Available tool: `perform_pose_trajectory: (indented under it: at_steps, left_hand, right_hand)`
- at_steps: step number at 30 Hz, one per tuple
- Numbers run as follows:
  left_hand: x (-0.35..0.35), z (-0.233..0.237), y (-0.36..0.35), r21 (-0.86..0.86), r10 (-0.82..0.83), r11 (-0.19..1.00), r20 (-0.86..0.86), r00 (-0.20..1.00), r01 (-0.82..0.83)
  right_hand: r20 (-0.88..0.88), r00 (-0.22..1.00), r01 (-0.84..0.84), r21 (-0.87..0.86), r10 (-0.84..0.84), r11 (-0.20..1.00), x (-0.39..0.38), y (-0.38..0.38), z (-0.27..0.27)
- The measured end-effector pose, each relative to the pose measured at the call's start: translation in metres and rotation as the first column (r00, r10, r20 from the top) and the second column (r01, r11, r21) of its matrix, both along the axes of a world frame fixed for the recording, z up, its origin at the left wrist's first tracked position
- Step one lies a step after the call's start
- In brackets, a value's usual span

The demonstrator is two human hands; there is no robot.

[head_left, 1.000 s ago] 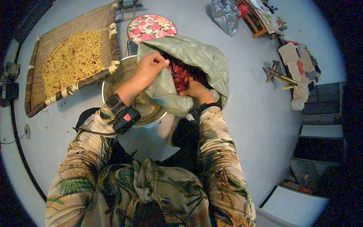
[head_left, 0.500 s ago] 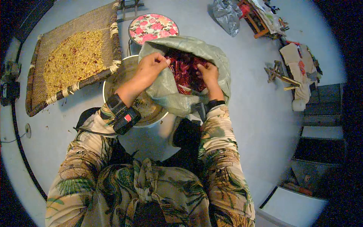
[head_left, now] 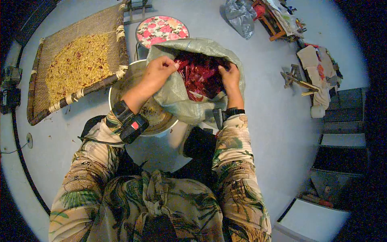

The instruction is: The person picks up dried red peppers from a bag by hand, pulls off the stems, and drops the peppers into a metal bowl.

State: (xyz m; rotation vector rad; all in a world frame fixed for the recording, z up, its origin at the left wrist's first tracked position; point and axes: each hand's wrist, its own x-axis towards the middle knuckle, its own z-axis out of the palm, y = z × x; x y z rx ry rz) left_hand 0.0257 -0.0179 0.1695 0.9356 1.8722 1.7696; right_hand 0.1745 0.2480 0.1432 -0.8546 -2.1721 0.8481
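A pale green woven sack stands with its mouth wide and rim folded back. Dried red chillies fill the inside. At the sack's left rim my left hand is closed, thumb and finger pinched together; what lies between them is too small to make out. My right hand reaches in over the right side, its fingers curled at the edge of the chillies, and their grip is partly hidden. Under the sack's left side sits a wide round basin, its inside stained with bits of debris.
To the left lies a large woven tray holding yellow seeds with red flecks. A floral round stool stands behind the sack. Farther off are a grey plastic bag, a small wooden stool and a cloth-draped item.
My right hand has shifted to the right, from over the chillies toward the sack's right side, uncovering more of them. My left hand stays pinched in nearly the same place.
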Motion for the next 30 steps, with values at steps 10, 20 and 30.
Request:
perform_pose_trajectory:
  at_steps: [10,20,30]
  left_hand:
    - [-0.002,0.001,-0.001,-0.008,0.004,1.0,-0.015,1.0,-0.004]
    - [0.001,0.017,-0.019,-0.059,-0.068,0.996,0.066,0.995,0.072]
    - [0.0,0.019,-0.027,-0.037,-0.03,0.999,0.052,0.998,0.032]
  right_hand:
    - [0.422,0.905,-0.077,0.02,0.061,0.997,0.003,-0.012,-0.007]
    - [0.665,0.746,-0.214,0.278,-0.027,0.937,-0.02,-0.058,0.005]
    - [0.687,0.723,-0.208,0.309,-0.067,0.928,-0.039,-0.052,-0.041]
